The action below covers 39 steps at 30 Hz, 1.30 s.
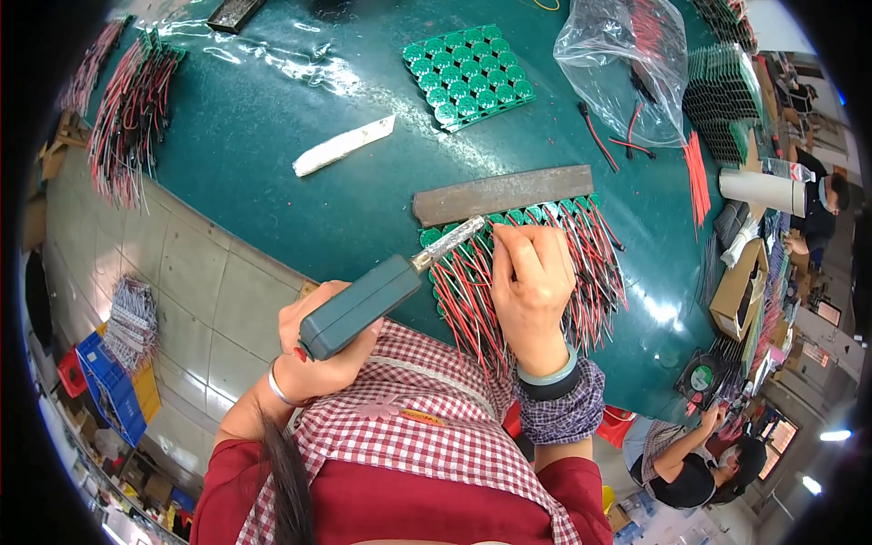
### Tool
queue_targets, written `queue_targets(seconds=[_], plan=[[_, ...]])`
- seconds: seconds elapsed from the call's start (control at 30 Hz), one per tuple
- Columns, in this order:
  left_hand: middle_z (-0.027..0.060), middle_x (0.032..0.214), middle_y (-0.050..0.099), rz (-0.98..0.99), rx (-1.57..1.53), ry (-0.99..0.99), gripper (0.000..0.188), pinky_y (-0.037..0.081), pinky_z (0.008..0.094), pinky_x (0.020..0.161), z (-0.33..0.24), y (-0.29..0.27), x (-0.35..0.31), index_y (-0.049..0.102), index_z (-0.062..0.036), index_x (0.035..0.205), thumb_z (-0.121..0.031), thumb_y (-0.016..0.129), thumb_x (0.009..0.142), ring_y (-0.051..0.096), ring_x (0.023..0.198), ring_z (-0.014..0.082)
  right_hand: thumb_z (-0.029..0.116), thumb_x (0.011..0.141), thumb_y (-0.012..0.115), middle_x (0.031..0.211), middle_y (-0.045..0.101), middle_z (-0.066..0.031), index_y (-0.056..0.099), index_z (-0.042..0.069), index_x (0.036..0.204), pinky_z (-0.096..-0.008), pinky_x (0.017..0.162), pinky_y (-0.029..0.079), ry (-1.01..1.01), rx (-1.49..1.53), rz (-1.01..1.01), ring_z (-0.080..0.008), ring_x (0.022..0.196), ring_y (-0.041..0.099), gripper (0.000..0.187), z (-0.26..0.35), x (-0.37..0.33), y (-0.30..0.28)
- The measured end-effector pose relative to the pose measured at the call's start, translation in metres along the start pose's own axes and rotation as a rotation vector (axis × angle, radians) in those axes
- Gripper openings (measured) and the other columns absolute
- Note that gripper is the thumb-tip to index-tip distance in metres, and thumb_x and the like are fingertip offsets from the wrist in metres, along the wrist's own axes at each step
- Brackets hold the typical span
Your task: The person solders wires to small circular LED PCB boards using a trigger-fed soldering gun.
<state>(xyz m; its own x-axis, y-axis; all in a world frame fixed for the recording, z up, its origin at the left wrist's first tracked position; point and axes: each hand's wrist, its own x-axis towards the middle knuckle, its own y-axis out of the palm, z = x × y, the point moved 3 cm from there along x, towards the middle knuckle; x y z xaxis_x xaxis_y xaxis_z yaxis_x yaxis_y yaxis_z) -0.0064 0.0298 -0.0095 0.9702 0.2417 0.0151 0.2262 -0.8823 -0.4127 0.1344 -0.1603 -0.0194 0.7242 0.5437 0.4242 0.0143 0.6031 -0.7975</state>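
My left hand (pixel 331 350) is wrapped round the dark green body of a soldering gun (pixel 363 309). Its metal barrel points up and right, with the tip close to my right fingertips. My right hand (pixel 536 272) is closed in a pinch on what looks like a thin wire, mostly hidden by the fingers. Beneath both lies a green circuit board panel (pixel 430 238) of round pieces. Many red, black and white wires (pixel 595 282) hang from it toward me. A flat grey-brown metal bar (pixel 500 193) rests across the panel's far part.
Farther back on the green table are another panel of round green boards (pixel 470 77) and a white strip (pixel 345 145). A clear bag of wires (pixel 627 68), loose red wires (pixel 697 186) and stacked boards (pixel 722 100) lie right. Wired bundles (pixel 136 118) overhang the left edge. Co-workers (pixel 690 463) sit right.
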Motion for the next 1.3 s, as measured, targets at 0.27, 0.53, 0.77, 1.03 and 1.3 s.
queue_targets(seconds=[0.27, 0.53, 0.77, 1.03, 1.3], plan=[[0.0099, 0.082, 0.065, 0.005, -0.011, 0.024, 0.021, 0.052, 0.0303, 0.062, 0.001, 0.001, 0.001, 0.065, 0.0015, 0.091, 0.006, 0.072, 0.071, 0.066, 0.068, 0.0222, -0.007, 0.074, 0.071, 0.082, 0.057, -0.0108, 0.066, -0.001, 0.095, -0.0383, 0.062, 0.046, 0.001, -0.011, 0.013, -0.0274, 0.073, 0.056, 0.022, 0.002, 0.0, 0.0], [0.01, 0.08, 0.065, -0.027, -0.005, 0.012, 0.019, 0.05, 0.0296, 0.057, 0.001, 0.0, -0.002, 0.068, 0.0011, 0.089, 0.004, 0.074, 0.071, 0.064, 0.064, 0.0225, -0.006, 0.075, 0.07, 0.082, 0.057, -0.0102, 0.066, -0.001, 0.094, -0.038, 0.063, 0.046, 0.001, -0.03, 0.016, -0.027, 0.073, 0.056, 0.02, 0.002, 0.001, 0.001], [0.0112, 0.085, 0.067, -0.043, -0.072, -0.011, 0.023, 0.051, 0.0302, 0.061, 0.007, 0.003, -0.007, 0.071, 0.0007, 0.095, 0.002, 0.074, 0.073, 0.065, 0.068, 0.0219, -0.006, 0.076, 0.07, 0.082, 0.057, -0.0101, 0.066, 0.0, 0.094, -0.0378, 0.063, 0.046, 0.022, -0.029, 0.01, -0.0273, 0.073, 0.056, 0.019, 0.0, 0.002, -0.003], [0.0127, 0.09, 0.067, -0.002, -0.093, -0.141, 0.026, 0.051, 0.0301, 0.063, 0.016, 0.0, -0.01, 0.07, 0.0017, 0.1, 0.001, 0.073, 0.074, 0.065, 0.07, 0.0224, -0.004, 0.08, 0.067, 0.087, 0.062, -0.0127, 0.067, 0.003, 0.095, -0.0397, 0.07, 0.05, 0.084, 0.003, 0.085, -0.0312, 0.081, 0.061, 0.016, -0.039, 0.018, -0.053], [0.0119, 0.087, 0.065, 0.003, -0.011, -0.001, 0.025, 0.05, 0.0306, 0.061, -0.002, 0.001, 0.005, 0.069, 0.0024, 0.099, 0.001, 0.072, 0.074, 0.063, 0.067, 0.0228, 0.004, 0.083, 0.067, 0.091, 0.059, -0.0096, 0.067, 0.005, 0.094, -0.0411, 0.074, 0.047, 0.021, -0.352, 0.024, -0.0307, 0.091, 0.058, 0.012, -0.155, 0.078, -0.06]])
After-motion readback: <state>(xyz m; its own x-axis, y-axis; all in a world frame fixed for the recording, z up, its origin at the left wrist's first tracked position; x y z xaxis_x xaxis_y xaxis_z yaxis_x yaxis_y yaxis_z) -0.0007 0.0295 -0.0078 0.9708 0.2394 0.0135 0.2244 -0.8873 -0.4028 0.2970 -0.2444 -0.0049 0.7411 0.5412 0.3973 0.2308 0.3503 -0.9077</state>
